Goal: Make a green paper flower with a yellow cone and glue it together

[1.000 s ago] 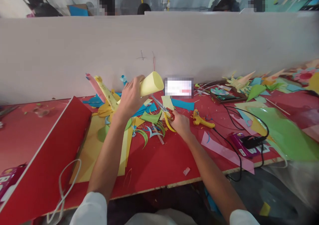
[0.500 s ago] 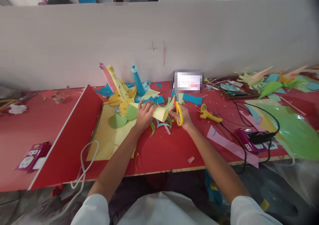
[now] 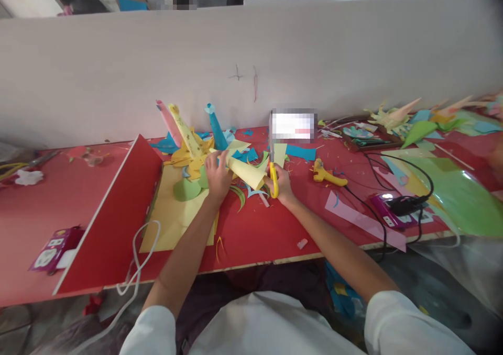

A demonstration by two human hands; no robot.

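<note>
A pale yellow paper cone [image 3: 247, 173] lies across the space between my hands, its wide end to the right. My left hand [image 3: 218, 174] is closed around its narrow part. In my right hand [image 3: 282, 185] are yellow-handled scissors [image 3: 274, 179], blades pointing up and away; its fingertips are by the cone's wide rim. Behind my left hand stand rolled paper cones on petal shapes: a pink one [image 3: 170, 122], a yellow patterned one [image 3: 184, 132] and a blue one [image 3: 216, 127]. Green paper circles [image 3: 187, 189] and curved paper offcuts [image 3: 238, 198] lie close by.
A yellow glue gun [image 3: 328, 175] with a black cord lies right of my hands. A phone [image 3: 293, 125] leans near the white partition [image 3: 196, 62]. A red upright board [image 3: 113, 219] stands left. Pink strip [image 3: 361, 220], purple power box [image 3: 393, 211] and green sheet [image 3: 467, 195] are at right.
My left hand has shifted left along the cone toward its narrow end, and the cone now slopes down more to the right. The scissors stay in my right hand. The whole view has shifted slightly.
</note>
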